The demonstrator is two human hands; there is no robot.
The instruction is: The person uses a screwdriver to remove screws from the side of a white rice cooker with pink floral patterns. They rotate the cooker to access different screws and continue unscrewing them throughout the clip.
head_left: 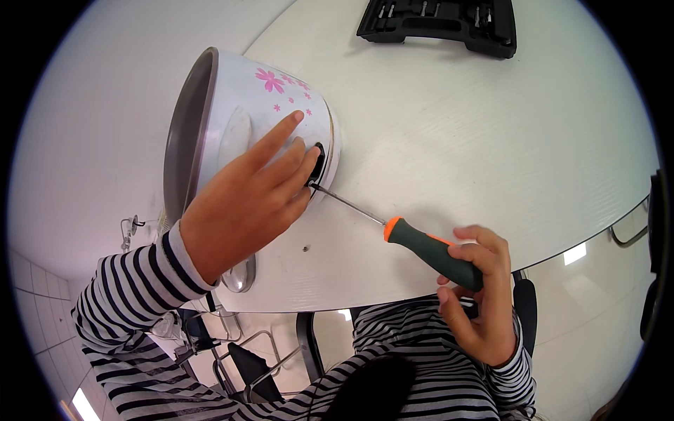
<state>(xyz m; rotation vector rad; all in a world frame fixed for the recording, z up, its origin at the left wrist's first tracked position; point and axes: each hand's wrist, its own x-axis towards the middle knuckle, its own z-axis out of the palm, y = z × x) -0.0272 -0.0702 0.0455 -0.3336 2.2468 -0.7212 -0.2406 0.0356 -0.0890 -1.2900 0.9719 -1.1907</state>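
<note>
A white rice cooker body (pixel 235 91) with pink flowers lies tipped on its side, its grey-rimmed opening facing left. My left hand (pixel 256 200) is laid over its side and holds it, index finger stretched out, other fingertips by a black socket-like part (pixel 319 161) near the base. In my right hand (pixel 488 295) is a screwdriver (pixel 432 249) with a dark green and orange handle, the fingers curled loosely round the handle's end. The screwdriver's tip meets the cooker at the lower end of the black part, beside my left fingertips.
On the white table (pixel 449 133), a black tool case (pixel 439 27) with metal bits stands at the far side. A tiny dark piece (pixel 306 248) lies near the front edge. A shiny rounded part (pixel 240 276) shows below my left wrist. Chairs (pixel 253 368) stand beyond the table's edge.
</note>
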